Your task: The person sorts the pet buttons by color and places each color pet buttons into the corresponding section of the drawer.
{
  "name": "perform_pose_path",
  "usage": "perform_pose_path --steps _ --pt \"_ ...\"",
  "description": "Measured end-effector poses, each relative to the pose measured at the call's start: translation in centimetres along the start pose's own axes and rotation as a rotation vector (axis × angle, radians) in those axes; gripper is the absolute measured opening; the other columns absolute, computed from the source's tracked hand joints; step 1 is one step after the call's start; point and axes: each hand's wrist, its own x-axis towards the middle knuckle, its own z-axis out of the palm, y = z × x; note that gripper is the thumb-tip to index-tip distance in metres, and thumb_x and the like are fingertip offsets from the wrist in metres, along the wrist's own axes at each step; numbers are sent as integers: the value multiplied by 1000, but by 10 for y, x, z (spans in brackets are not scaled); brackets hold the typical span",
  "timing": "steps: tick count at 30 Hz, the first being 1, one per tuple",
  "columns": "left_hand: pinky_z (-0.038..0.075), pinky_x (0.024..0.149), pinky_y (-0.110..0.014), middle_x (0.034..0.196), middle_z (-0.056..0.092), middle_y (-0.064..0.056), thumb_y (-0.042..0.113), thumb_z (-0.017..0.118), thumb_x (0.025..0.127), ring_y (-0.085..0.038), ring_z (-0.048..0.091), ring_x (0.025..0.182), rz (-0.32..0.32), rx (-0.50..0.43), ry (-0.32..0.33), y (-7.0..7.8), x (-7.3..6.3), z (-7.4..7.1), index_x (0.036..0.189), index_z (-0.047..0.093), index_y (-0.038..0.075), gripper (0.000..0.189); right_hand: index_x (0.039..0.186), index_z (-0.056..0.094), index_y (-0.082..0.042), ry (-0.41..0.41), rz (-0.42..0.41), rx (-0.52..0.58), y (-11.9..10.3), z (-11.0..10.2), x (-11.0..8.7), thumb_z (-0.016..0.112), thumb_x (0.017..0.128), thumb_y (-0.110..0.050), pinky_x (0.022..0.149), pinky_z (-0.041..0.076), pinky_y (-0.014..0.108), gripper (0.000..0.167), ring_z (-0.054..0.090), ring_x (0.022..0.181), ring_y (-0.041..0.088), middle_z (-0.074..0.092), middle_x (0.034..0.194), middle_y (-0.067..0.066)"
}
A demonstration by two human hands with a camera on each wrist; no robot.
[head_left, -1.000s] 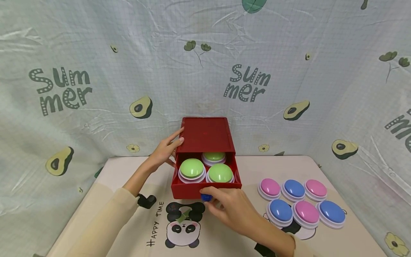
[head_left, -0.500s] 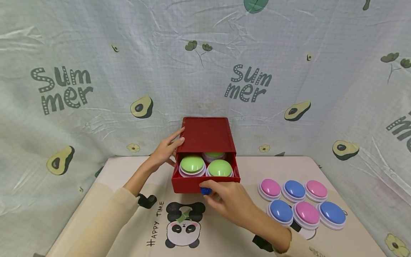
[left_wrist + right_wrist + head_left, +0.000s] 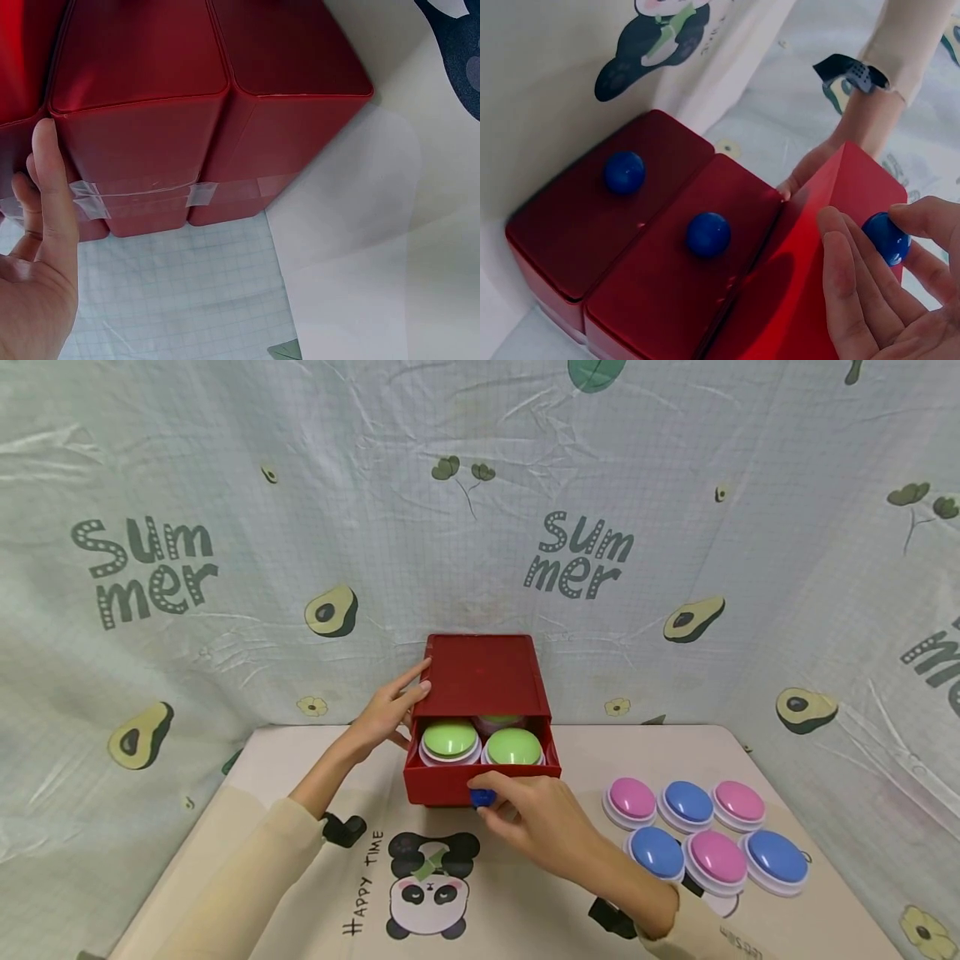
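My right hand (image 3: 543, 827) pinches the blue knob (image 3: 483, 797) of a drawer (image 3: 438, 785) that stands partly out of a red drawer cabinet (image 3: 483, 677). Inside the drawer lie three green domed push buttons with white bases: one front left (image 3: 450, 739), one front right (image 3: 513, 747), and a third (image 3: 501, 722) mostly hidden under the cabinet top. My left hand (image 3: 378, 720) rests against the cabinet's left side, thumb and finger near its top edge. In the left wrist view, a straight finger (image 3: 52, 180) touches the red side wall.
Below the pulled-out drawer, two closed drawers show their blue knobs (image 3: 624, 172) in the right wrist view. Pink push buttons (image 3: 632, 798) and blue push buttons (image 3: 687, 800) stand in two rows on the table's right. A printed curtain (image 3: 480, 543) hangs behind the table.
The drawer has slid further into the cabinet, carrying the green push buttons back with it. My right hand moved forward on its knob; my left hand stayed at the cabinet's side.
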Motion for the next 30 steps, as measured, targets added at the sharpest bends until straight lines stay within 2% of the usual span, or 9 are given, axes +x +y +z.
perform_pose_path --steps 7,13,25,30 --pt "65 61 -46 77 61 -4 45 50 107 -14 63 63 2 12 9 0 -1 -1 163 27 40 61 115 73 -16 16 -17 -9 5 3 8 78 91 -14 69 62 19 24 74 74 3 79 87 -4" --pt "65 60 -46 79 64 -4 46 50 107 -15 64 64 -3 11 10 -2 0 0 163 28 40 60 116 72 -16 8 -9 -20 13 5 13 77 92 -15 66 61 19 24 74 72 4 79 86 -3" --pt "65 62 -49 79 59 -5 49 51 106 -17 64 64 -3 -1 8 0 0 0 162 29 43 60 118 72 -17 5 31 -51 24 7 27 77 93 -16 64 55 13 26 72 70 5 78 83 -4" --pt "65 61 -50 87 62 -7 49 51 106 -18 66 66 -4 -1 10 0 0 1 162 29 43 60 118 72 -17 -1 47 -56 27 8 32 77 93 -16 64 55 13 26 72 70 5 78 83 -4"
